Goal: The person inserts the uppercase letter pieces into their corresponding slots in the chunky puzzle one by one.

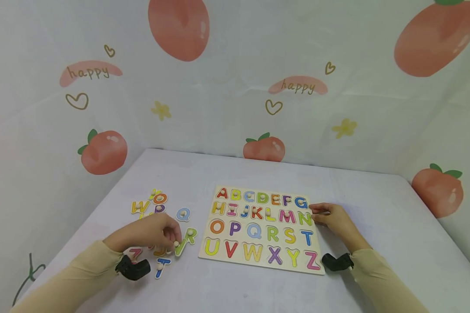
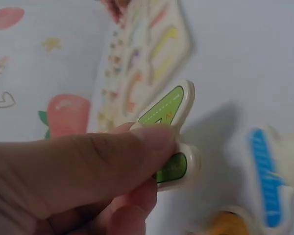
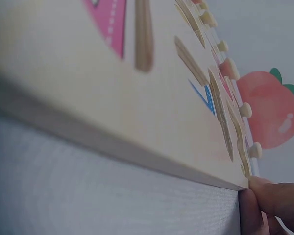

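My left hand pinches a green letter piece between thumb and fingers, above the loose letters left of the board. In the left wrist view the thumb covers its middle, so which letter it is stays partly hidden. To the right lies the wooden alphabet board, with knobbed letters sitting in its upper rows from A to M. The green N slot has no knob on it, nor do the lower rows. My right hand grips the board's right edge beside N, thumb on top and fingers below in the right wrist view.
Around my left hand lie loose letters: a blue T, a green R, a light blue Q, an orange O and a yellow W. A printed cloth backdrop rises behind the white table.
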{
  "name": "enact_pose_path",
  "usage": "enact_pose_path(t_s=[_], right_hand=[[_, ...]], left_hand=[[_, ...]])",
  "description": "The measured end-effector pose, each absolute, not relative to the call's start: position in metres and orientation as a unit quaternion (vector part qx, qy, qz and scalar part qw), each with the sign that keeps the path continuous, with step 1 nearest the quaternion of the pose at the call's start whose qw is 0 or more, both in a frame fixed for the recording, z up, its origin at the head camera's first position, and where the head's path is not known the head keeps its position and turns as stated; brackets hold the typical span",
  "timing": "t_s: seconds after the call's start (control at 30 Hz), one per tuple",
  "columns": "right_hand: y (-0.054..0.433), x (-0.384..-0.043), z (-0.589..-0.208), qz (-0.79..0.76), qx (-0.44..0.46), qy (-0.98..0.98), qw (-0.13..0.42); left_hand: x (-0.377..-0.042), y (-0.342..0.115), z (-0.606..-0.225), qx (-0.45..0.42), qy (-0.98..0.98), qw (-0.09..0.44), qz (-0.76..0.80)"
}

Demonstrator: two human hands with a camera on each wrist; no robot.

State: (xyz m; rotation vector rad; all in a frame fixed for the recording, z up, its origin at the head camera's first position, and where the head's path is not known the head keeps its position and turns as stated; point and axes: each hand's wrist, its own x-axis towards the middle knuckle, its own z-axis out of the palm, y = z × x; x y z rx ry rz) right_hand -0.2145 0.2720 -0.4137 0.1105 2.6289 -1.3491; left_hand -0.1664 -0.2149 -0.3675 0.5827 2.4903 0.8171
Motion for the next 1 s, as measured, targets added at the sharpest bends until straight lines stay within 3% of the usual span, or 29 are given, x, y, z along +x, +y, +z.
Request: enact_pose_path(t_s=[0.23, 0.5, 1.0], right_hand=[[0.275, -0.215, -0.412, -0.449, 0.04, 0.888, 0.093], [0.277, -0.217, -0.417, -0.458, 0.042, 0.883, 0.097], [0.276, -0.219, -0.418, -0.472, 0.023, 0.876, 0.094]], left_hand=[[-0.189, -0.181, -0.333, 0.239, 0.888, 0.219, 0.327], [-0.217, -0.097, -0.311, 0.266, 0.873, 0.221, 0.345], [-0.249, 0.05, -0.352, 0.273, 0.869, 0.202, 0.359]])
